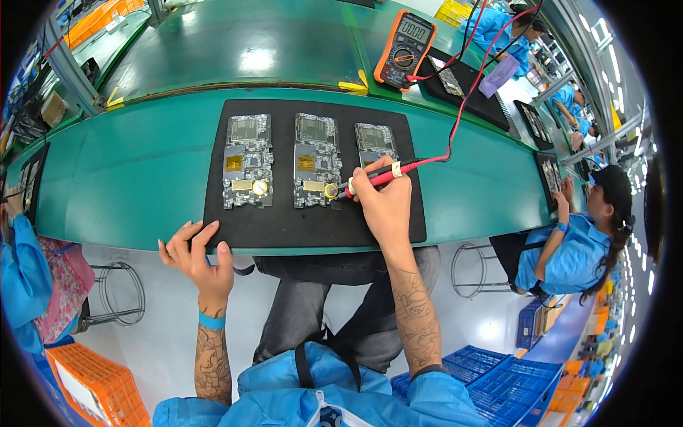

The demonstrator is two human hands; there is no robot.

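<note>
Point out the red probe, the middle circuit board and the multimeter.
red probe (377, 176), head view, on its red shaft beside the fingers.
middle circuit board (316, 153), head view, board centre.
multimeter (405, 50), head view, orange body near the dial.

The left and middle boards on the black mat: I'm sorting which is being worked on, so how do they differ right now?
The middle board has the red probe tip on its round gold cell, held by the right hand; the left board is untouched. The left board lies nearer the left hand, which rests on the mat edge. Both lie flat, same layout, each with a gold cell at its lower right.
</note>
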